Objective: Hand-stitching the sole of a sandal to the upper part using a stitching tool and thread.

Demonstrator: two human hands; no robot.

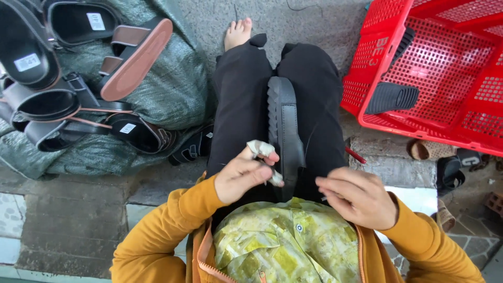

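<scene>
Black ridged sandal sole (284, 131) on my lap; left fingers (264, 151) pinch its edge, right hand (359, 196) curled, contents unclear. Red basket (382, 123) holds a black sole piece (392, 98).

A sandal (285, 131) lies along the lap, between both hands. Sandals (78, 78) are piled left on sacking (178, 89) (a basket (435, 68) stands right).

One black sandal (285, 131) on lap, one red crate (435, 68), two hands (243, 175)
</scene>
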